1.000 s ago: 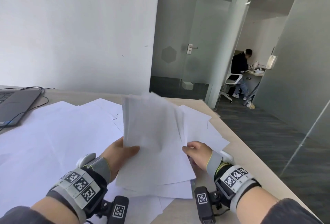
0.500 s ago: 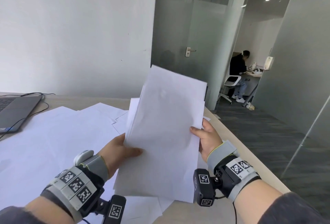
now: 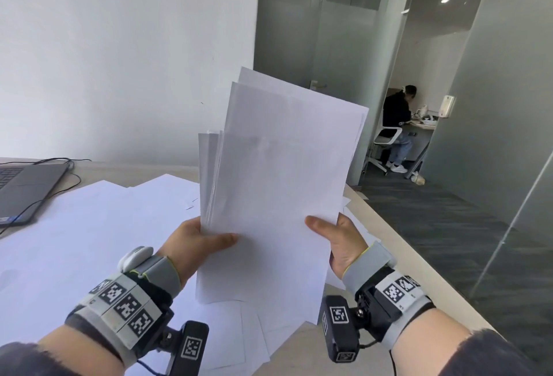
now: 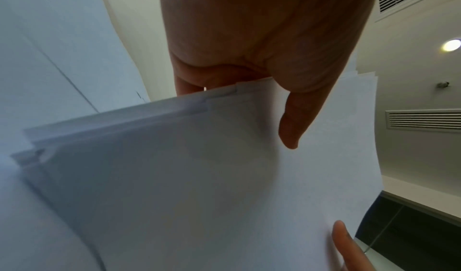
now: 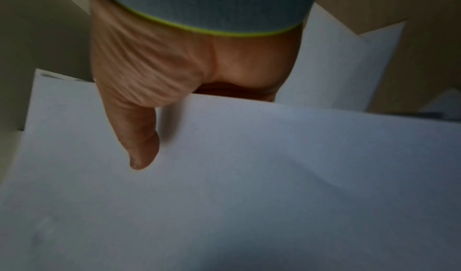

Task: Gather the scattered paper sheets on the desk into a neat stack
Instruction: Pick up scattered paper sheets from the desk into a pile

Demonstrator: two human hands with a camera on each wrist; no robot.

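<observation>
Upright between both hands (image 3: 197,241): the paper sheets (image 3: 278,190), pinched.

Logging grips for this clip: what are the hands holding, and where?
Both hold the bundle of paper sheets: left hand pinches its left edge, right hand its right edge, both low down.

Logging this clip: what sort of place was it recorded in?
Most likely an office. A laptop sits on a light wooden desk strewn with paper sheets, frosted glass partitions divide the room, and beyond them a person sits on a swivel chair at another desk.
</observation>
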